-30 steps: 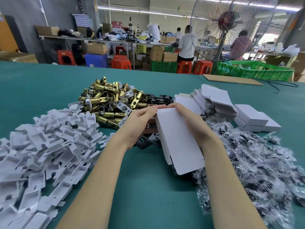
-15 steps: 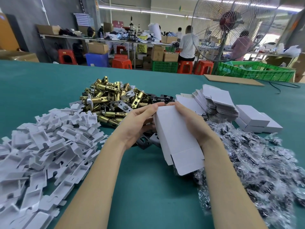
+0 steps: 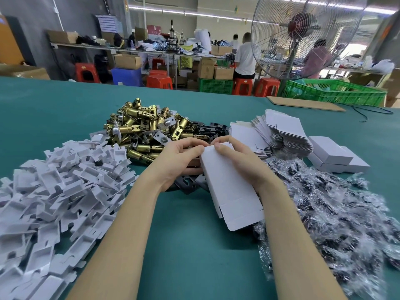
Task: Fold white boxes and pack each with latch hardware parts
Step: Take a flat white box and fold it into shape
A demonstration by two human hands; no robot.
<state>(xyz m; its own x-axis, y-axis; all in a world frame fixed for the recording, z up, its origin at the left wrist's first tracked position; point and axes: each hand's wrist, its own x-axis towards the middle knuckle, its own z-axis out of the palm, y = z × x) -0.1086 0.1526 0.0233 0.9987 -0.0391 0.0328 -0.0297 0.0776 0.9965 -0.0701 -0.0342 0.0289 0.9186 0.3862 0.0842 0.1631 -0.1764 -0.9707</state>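
Both forearms were bare from the frame's lower edge to the wrists; no sleeve, glove, watch, band or ring was worn. The left hand [image 3: 179, 161] and right hand [image 3: 242, 163] were ungloved. Fingernails, where visible at the fingertips, were short and unpainted.

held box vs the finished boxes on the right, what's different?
The held box is up off the table in both hands, left hand and right hand; the finished boxes lie stacked on the table, untouched. The held box's near end flap sticks out open; the finished boxes look closed. The held box is tilted, far end raised; the finished boxes lie flat. Both are plain white card of like shape.
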